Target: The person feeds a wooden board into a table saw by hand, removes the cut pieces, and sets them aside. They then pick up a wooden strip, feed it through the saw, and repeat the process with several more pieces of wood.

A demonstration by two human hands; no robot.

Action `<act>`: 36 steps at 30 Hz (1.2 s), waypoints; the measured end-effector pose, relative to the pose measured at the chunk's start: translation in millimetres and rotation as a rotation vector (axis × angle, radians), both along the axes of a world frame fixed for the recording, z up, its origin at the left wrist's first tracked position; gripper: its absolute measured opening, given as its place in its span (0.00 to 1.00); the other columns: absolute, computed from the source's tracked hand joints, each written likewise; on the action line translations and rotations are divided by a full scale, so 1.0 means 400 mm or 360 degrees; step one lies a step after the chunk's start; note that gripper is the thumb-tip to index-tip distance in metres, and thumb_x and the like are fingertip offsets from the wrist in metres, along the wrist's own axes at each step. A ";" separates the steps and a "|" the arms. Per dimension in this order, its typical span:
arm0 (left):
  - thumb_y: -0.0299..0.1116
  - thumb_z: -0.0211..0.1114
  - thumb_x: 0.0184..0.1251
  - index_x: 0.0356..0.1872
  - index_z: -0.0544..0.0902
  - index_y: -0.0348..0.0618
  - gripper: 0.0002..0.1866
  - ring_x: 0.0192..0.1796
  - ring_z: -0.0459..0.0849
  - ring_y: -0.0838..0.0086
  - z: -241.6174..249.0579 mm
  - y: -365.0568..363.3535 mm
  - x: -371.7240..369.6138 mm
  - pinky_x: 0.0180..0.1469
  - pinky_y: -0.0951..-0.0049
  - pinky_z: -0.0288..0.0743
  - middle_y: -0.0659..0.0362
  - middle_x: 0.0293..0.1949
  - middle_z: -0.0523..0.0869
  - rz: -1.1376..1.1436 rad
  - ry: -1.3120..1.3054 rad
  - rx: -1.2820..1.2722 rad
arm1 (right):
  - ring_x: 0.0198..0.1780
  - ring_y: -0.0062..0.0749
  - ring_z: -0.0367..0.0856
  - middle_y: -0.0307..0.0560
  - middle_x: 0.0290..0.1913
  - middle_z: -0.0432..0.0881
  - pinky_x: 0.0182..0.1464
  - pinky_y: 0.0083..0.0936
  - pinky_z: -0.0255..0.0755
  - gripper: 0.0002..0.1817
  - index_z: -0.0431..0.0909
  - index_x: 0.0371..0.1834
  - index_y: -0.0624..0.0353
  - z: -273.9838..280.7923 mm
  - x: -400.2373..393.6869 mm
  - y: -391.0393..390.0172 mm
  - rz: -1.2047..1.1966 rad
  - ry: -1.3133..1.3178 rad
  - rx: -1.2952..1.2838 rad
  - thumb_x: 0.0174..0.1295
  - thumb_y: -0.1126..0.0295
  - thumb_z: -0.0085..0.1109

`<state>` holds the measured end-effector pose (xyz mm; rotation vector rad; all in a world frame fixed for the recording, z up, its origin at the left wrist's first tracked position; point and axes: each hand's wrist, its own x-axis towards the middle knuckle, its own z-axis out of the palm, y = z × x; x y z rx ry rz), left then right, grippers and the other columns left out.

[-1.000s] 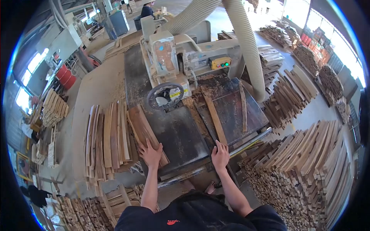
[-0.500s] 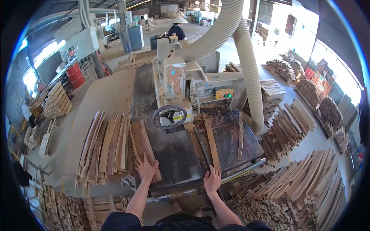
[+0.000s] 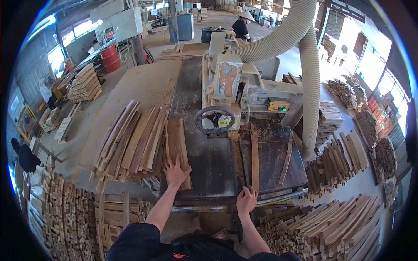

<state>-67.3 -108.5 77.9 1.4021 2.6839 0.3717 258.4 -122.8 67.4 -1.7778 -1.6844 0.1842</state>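
My left hand (image 3: 176, 173) lies with fingers spread on the near part of a wide brown board (image 3: 176, 141), which rests along the left side of the dark machine table (image 3: 209, 169). My right hand (image 3: 247, 201) is at the table's front edge, fingers curled at the near end of a narrow wooden strip (image 3: 255, 158). That strip lies lengthwise beside a dark guide rail (image 3: 244, 163). Ahead of both hands stands the sawdust-covered machine (image 3: 227, 80) with its black handwheel (image 3: 214, 120). A thinner strip (image 3: 286, 158) rests farther right on the table.
Stacked boards (image 3: 135, 143) lie left of the table. Several piles of wood, including a large one (image 3: 326, 226), stand at the right. A ribbed hose (image 3: 310, 95) drops beside the machine. A green-lit control box (image 3: 278, 106) faces me. Beyond works a person in a conical hat (image 3: 241, 28).
The camera view has turned left, so the machine and boards appear farther right. My left hand stays on the wide board and my right hand at the strip's near end.
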 end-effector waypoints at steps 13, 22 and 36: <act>0.68 0.65 0.58 0.77 0.66 0.50 0.49 0.76 0.58 0.33 -0.010 -0.014 -0.013 0.71 0.31 0.59 0.37 0.77 0.57 0.0007 0.0077 0.0136 | 0.60 0.49 0.78 0.48 0.54 0.84 0.57 0.44 0.77 0.09 0.86 0.46 0.56 -0.023 -0.018 0.008 -0.0051 -0.0151 -0.0094 0.69 0.72 0.57; 0.67 0.69 0.54 0.75 0.70 0.52 0.49 0.74 0.59 0.31 -0.035 -0.003 -0.021 0.69 0.29 0.60 0.38 0.78 0.55 -0.0017 0.0050 0.0300 | 0.61 0.49 0.78 0.49 0.55 0.84 0.56 0.44 0.77 0.09 0.85 0.45 0.56 -0.020 -0.010 0.005 -0.0069 -0.0137 -0.0072 0.69 0.71 0.56; 0.65 0.70 0.52 0.73 0.72 0.51 0.48 0.76 0.57 0.33 -0.016 -0.008 -0.023 0.72 0.30 0.56 0.43 0.78 0.58 0.0033 -0.0085 0.0272 | 0.62 0.49 0.77 0.49 0.57 0.83 0.60 0.43 0.75 0.10 0.86 0.47 0.54 -0.022 -0.007 0.000 -0.0009 -0.0188 -0.0103 0.70 0.70 0.55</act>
